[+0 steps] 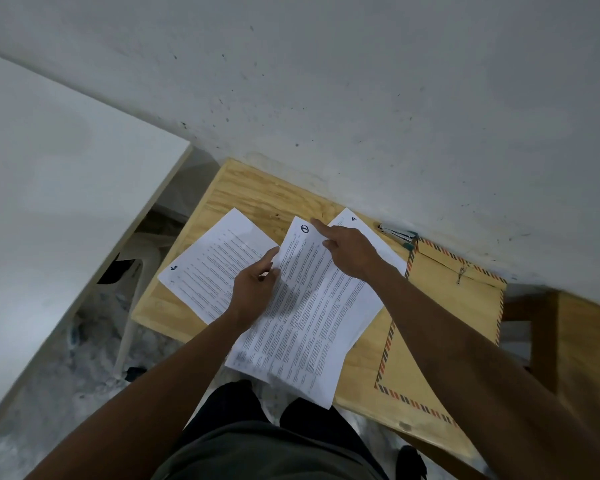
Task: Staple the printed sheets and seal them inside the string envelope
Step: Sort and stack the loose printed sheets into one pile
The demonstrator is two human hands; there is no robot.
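On the small wooden table against the wall we see three printed sheets spread out. Our left hand pinches the left edge of the middle sheet, marked with a circled 1, thumb above and fingers curled beneath, and the sheet hangs past the table's near edge. Our right hand rests on its top right corner, index finger stretched out and the others bent. Another sheet lies flat to the left, and a third shows from under the right hand. The string envelope lies just to the right, striped border showing, with the stapler beside its far corner, by the wall.
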